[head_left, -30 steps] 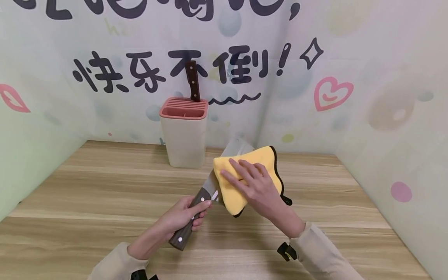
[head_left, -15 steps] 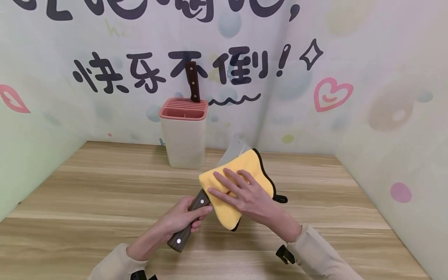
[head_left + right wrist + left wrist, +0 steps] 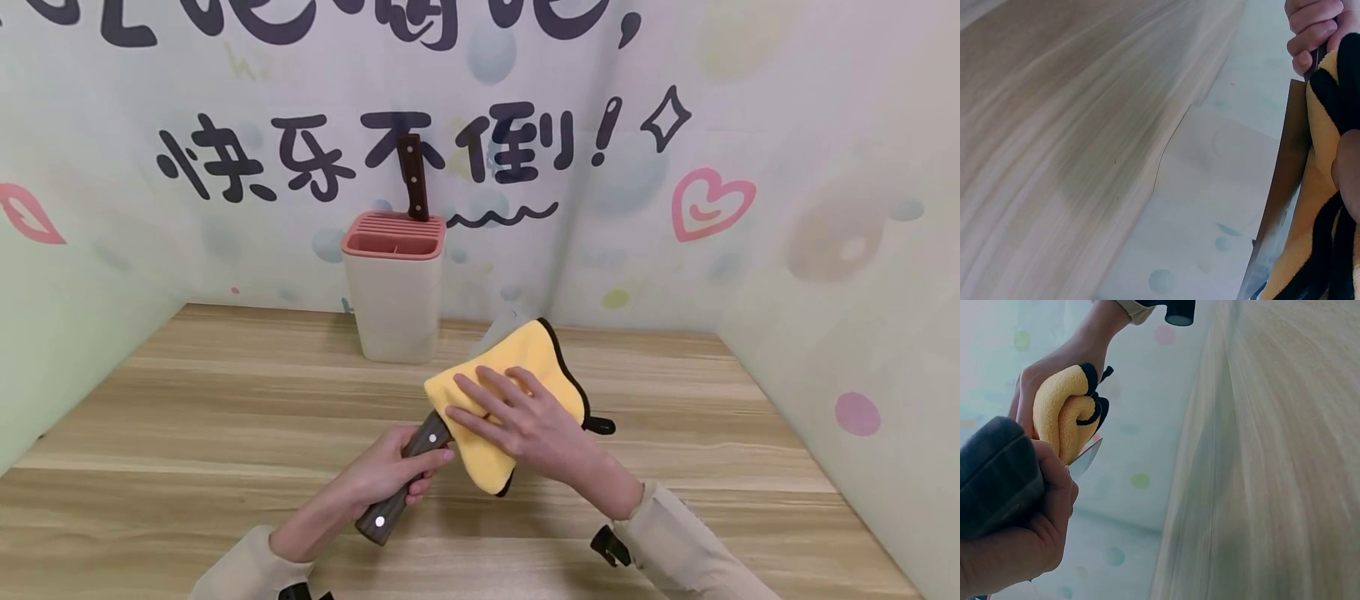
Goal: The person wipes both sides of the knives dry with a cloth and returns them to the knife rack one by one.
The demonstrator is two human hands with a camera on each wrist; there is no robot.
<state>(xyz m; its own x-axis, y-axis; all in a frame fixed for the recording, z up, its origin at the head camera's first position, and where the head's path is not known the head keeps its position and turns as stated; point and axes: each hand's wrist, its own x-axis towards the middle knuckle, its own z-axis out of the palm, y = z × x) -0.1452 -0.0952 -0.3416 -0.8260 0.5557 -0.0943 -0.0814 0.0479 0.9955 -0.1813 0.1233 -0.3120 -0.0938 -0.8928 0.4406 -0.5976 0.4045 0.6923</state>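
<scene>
In the head view my left hand (image 3: 378, 471) grips the dark wooden handle (image 3: 429, 435) of a kitchen cleaver, thumb along its upper side. Over most of the blade (image 3: 497, 335) lies a yellow cloth (image 3: 540, 354) with black edging, leaving only the far end bare. My right hand (image 3: 534, 429) holds the cloth against the blade, fingers spread on top, its thumb hidden from above. The left wrist view shows the cloth (image 3: 1060, 415) folded thickly beside the blade edge (image 3: 1087, 457). Seen from the right wrist, the blade (image 3: 1282, 187) runs alongside the cloth, above the table.
Behind the cleaver stands a white knife block (image 3: 397, 308) with a red slotted top. One brown-handled knife (image 3: 413, 177) is upright in it. The wood-grain table (image 3: 225, 417) meets a printed wall (image 3: 630, 250) at the back and side walls left and right.
The right hand and cloth have slid down the blade toward the handle, covering the part near the handle. In the last half second they have barely moved. The left hand keeps its grip.
</scene>
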